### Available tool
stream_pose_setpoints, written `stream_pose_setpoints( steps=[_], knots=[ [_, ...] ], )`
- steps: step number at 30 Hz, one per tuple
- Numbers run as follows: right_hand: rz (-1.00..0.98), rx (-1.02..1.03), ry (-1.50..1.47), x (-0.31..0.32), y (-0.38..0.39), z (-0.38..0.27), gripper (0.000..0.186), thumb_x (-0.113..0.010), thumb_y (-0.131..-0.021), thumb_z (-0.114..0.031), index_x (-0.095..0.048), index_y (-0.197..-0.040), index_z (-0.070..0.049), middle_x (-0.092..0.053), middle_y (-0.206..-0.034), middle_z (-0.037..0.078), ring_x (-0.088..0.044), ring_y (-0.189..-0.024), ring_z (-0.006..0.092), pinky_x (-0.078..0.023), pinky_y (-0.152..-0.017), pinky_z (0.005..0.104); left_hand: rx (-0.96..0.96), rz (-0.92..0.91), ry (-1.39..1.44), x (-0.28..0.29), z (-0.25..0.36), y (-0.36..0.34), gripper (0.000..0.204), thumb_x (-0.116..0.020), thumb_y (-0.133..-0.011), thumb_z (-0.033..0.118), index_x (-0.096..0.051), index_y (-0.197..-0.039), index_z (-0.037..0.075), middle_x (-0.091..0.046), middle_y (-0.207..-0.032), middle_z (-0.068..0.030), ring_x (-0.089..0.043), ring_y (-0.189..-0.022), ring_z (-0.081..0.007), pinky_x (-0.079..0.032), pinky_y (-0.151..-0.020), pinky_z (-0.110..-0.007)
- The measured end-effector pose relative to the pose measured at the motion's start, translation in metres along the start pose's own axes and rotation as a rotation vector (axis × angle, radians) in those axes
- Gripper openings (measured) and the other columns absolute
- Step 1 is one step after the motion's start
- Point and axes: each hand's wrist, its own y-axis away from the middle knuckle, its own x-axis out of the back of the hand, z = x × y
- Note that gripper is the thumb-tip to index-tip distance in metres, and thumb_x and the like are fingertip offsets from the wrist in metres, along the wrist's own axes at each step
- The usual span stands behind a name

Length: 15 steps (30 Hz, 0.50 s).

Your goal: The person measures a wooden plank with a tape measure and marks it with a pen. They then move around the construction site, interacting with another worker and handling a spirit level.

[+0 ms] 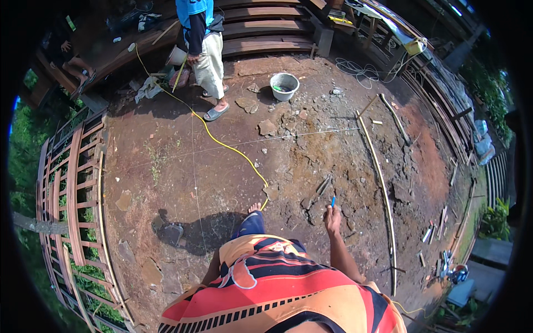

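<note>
Over broken ground | right hand holds blue tool | left hand hidden, can't tell | avoid snagging string

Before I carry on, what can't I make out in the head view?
All in the head view:
Left hand: out of sight, apparently behind the patterned shirt.
Blue item: lower part covered by the right hand.
Standing co-worker: head cut off by the top edge.
Grey bucket: contents too small to identify.

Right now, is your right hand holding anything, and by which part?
The right hand holds a slim blue thing by its near end.
</note>
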Motion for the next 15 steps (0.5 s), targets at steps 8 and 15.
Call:
stream_pose_setpoints(
  steps=[8,15],
  knots=[
    [0.145,-0.053,0.422,-0.018,-0.057,0.095,0.028,-0.057,-0.096,-0.029,-0.063,-0.099,-0.002,-0.065,-0.071,0.018,-0.065,-0.067,0.0356,-0.049,-0.062,0.0461,0.377,0.883,0.226,0.388,0.174,-0.344,0.055,-0.071,-0.092,0.028,-0.056,-0.135,-0.003,-0.06,-0.136,-0.0245,-0.058,-0.126,-0.035,-0.045,-0.107,-0.04],
    [0.188,-0.235,0.399,-0.038,-0.304,0.065,0.043,-0.058,-0.096,-0.038,-0.073,-0.085,0.001,-0.064,-0.067,0.025,-0.069,-0.071,0.0428,-0.048,-0.06,0.0504,0.064,0.532,0.898,0.513,0.319,-0.529,0.048,-0.061,-0.101,0.028,-0.047,-0.141,0.006,-0.065,-0.115,-0.0067,-0.066,-0.09,-0.0157,-0.055,-0.068,-0.028]
  ],
)
